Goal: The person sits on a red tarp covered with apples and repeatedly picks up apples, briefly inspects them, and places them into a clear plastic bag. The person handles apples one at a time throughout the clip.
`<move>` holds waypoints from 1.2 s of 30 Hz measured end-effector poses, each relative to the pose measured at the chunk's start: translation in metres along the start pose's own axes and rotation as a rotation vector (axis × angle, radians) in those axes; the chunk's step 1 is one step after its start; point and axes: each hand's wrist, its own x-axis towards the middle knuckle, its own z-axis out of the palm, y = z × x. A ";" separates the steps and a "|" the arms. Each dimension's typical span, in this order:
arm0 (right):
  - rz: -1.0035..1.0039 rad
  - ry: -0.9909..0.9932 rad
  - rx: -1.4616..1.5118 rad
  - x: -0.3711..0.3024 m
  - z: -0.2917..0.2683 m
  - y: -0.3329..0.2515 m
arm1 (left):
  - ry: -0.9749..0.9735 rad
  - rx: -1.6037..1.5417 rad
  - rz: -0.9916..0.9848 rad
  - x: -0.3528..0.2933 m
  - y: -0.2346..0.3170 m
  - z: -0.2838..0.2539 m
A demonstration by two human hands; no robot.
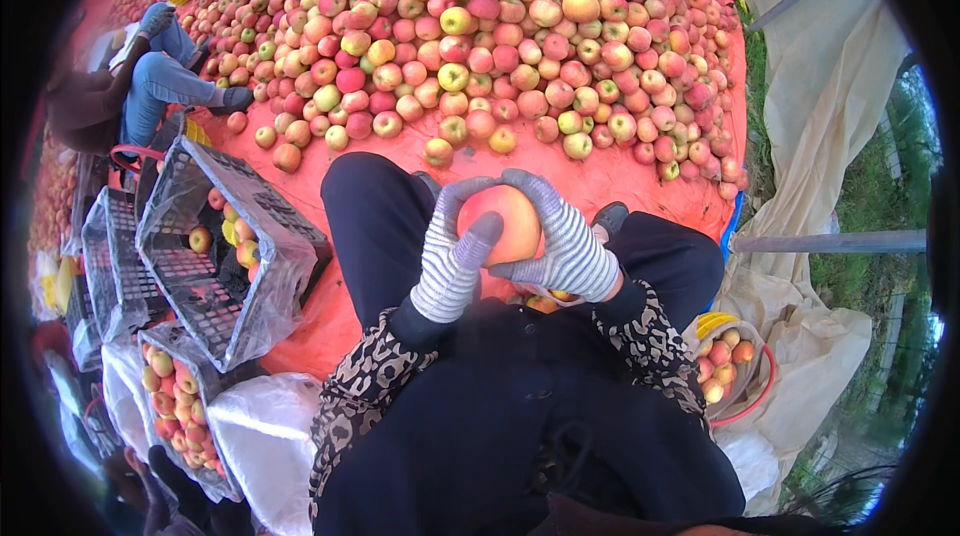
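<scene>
Between both hands I hold a large pinkish-yellow apple (509, 216) above my crossed legs. My left hand (455, 256), in a grey-and-white striped glove, grips it from the left, with the thumb across its front. My right hand (568, 246), gloved alike, closes round its right side and top. Below the hands, a few apples (543, 304) show partly in my lap; what holds them is mostly hidden. A great heap of red and yellow apples (520, 46) spreads over the red sheet (400, 158) in front of me.
To my left stands a plastic-lined black crate (215, 311) with a few apples inside. Nearer is a lined crate of apples (180, 406). On my right sits a bucket of apples (722, 361) with a red handle. Another person (150, 86) sits at the far left.
</scene>
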 end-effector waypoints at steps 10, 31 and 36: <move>0.042 -0.062 0.371 -0.015 0.010 0.008 | 0.079 0.105 -0.002 -0.003 0.009 -0.014; -0.007 -0.043 0.349 -0.008 0.035 0.010 | -0.030 0.163 -0.007 -0.025 0.018 -0.036; 0.037 -0.024 0.404 -0.012 0.032 0.012 | -0.086 0.253 0.001 -0.026 0.012 -0.032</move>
